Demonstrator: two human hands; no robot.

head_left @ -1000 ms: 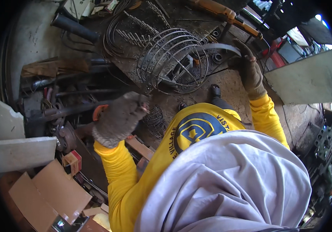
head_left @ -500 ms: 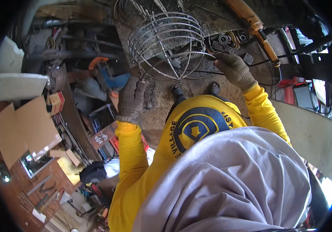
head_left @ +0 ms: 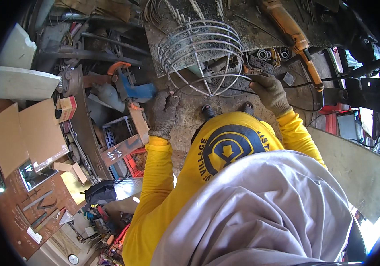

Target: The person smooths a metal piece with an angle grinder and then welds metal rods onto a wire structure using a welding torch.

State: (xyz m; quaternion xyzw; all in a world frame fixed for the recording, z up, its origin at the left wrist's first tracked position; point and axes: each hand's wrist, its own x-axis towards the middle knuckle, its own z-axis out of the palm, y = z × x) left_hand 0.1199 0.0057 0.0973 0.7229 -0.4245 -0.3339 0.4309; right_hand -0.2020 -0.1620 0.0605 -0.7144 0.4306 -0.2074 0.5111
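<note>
Both my hands wear brown knitted work gloves. Between them spans a thin, curved metal rod (head_left: 212, 76), bowed away from me. My left hand (head_left: 163, 113) is closed at the rod's left end, and my right hand (head_left: 269, 91) pinches its right end. Just beyond the rod, a round cage of metal hoops and ribs (head_left: 197, 57) rests at the edge of a dusty metal worktable (head_left: 261, 37). The rod crosses in front of the cage's near, domed end; whether they touch I cannot tell.
An orange power tool (head_left: 287, 24) with a cord lies on the worktable at right. A blue and orange clamp-like tool (head_left: 136, 88) is left of my left hand. Cardboard (head_left: 41, 133) and hand tools cover a brown board at left. A flat panel (head_left: 354, 164) leans at right.
The view has shifted slightly, so the worktable and cage appear lower and to the right. Both hands still grip the rod, which looks flatter across the cage's near end.
</note>
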